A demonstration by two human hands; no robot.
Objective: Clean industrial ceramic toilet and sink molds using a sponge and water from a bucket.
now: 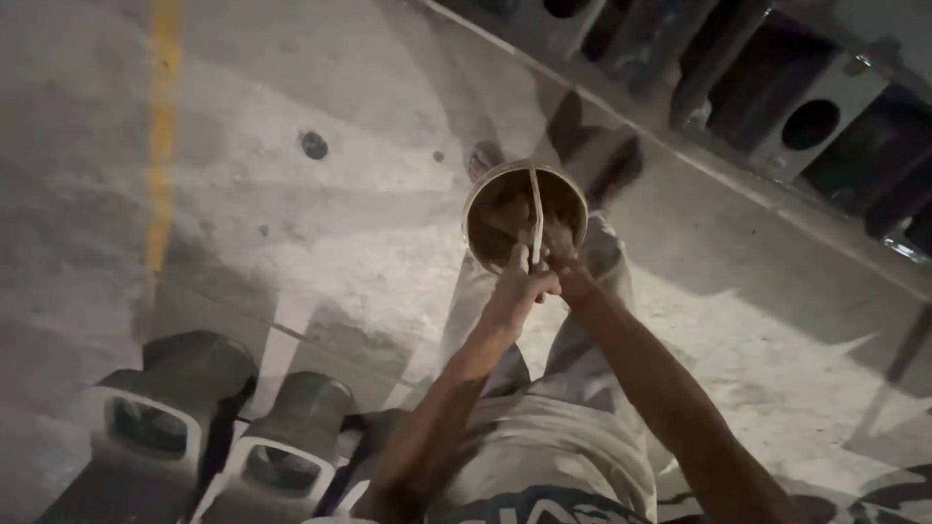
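Observation:
I look down at a round bucket point(482, 202) with a pale rim and brown contents, hanging in front of my legs over a concrete floor. Its thin handle point(535, 209) crosses the opening. My left hand point(519, 281) is closed around the handle near the bucket's near rim. My right hand point(561, 250) grips the same handle right beside it, partly over the opening. Both forearms reach forward from the bottom of the view and meet at the handle.
Two grey hollow metal castings point(184, 408) lie at the lower left. More dark castings with round holes point(811, 121) line the upper right behind a floor edge. A yellow painted line point(163, 126) runs along the left of the floor.

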